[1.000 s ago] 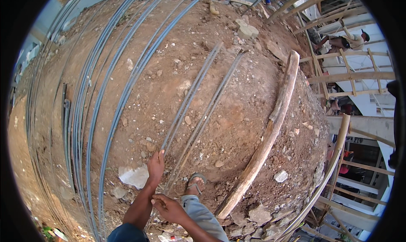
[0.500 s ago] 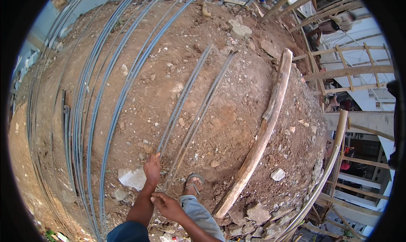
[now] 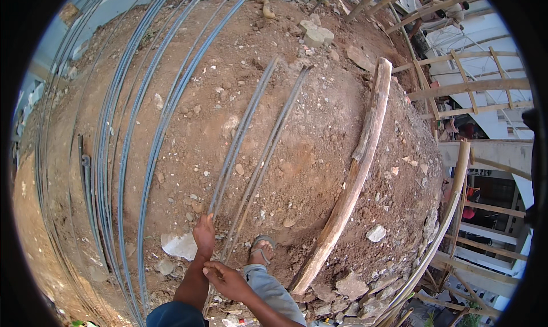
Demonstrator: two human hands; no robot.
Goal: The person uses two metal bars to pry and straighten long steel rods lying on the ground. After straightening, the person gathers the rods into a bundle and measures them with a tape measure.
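My left hand (image 3: 204,237) is closed around the near end of a pair of thin steel bars (image 3: 242,130), which stretch away along the dirt. Just below it, my right hand (image 3: 226,281) has thumb and fingers drawn together beside my left forearm. Whatever it may pinch is too small to make out. A second pair of steel bars (image 3: 275,138) runs alongside the first, passing close to both hands at its near end. A pale flat stone (image 3: 179,245) lies left of my left hand. My sandalled foot (image 3: 262,250) rests right of the bars.
Long bundles of steel bars (image 3: 153,150) cover the left side. A thick wooden log (image 3: 351,190) lies to the right, with broken stones (image 3: 351,286) near its lower end. Bamboo poles (image 3: 451,207) and scaffolding (image 3: 468,90) stand farther right, where another person (image 3: 455,13) is partly visible.
My left hand has drawn slightly nearer to me along with small camera movement. My right hand stays almost in place. The person at the upper right has changed posture.
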